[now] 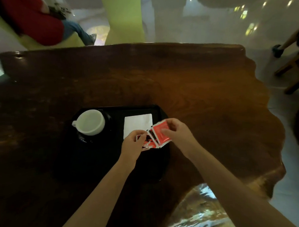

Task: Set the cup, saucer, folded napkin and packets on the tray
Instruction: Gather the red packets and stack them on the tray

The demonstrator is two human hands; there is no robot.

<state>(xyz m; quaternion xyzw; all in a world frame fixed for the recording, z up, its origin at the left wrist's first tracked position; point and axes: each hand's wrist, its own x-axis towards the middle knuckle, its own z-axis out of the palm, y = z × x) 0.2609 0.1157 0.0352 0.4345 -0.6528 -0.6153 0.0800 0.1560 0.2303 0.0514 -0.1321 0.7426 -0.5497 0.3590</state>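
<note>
Cup [91, 122] and saucer [81, 139] are seen at the far left of the tray [121, 107], the cup upright on the dark saucer with its handle turned left. To their right the folded napkin [137, 122] lies flat on the tray's far right part. Just near of the napkin, a few red-and-white packets [147, 144] are pinched above the tray by the curled fingers [138, 134] of the left hand [132, 146]; how many cannot be told. Further right, one red packet [160, 134] is held between thumb and fingers of the right hand [178, 134], overlapping the others. Only the packets seem left to place. The step would be done well if they were squared into a neat stack while held, then lowered flat onto the bare tray near of the napkin. They should be kept off the napkin and saucer and let go only once resting, so that none slides onto the worktop [204, 93].
</note>
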